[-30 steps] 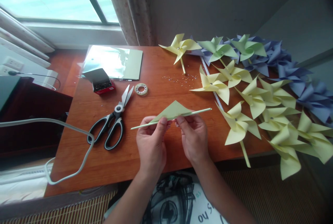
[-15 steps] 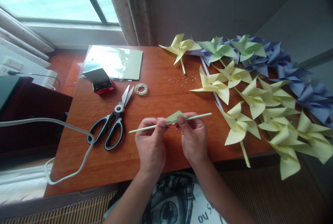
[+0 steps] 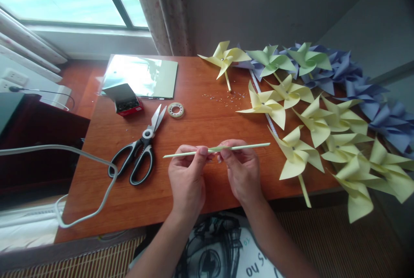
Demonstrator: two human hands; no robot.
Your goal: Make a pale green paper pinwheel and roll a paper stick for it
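The thin, pale green rolled-paper stick is lying almost level in the air just above the brown wooden table, pinched near its middle by both hands. The left hand is closing thumb and forefinger on the stick's left half, and the right hand is gripping it just beside, the two sets of fingertips nearly touching. No loose flap of paper is showing along the stick, so the rolling step is judged to be at or near its end: the paper is looking tightly wound along its whole length, with both bare ends sticking out past the hands.

The next move is likely calling for the free edge to be fixed so the roll does not spring open. The small ring of clear tape is lying well apart, beyond the black-handled scissors, so one hand would have to let go while the other keeps the roll tight by itself. That is the delicate part, since a slackened pinch could let the paper unwind.

To the right, a crowd of yellow, green and blue paper pinwheels is spreading across the table's edge. A small open red box is sitting near a glossy sheet at the far left.
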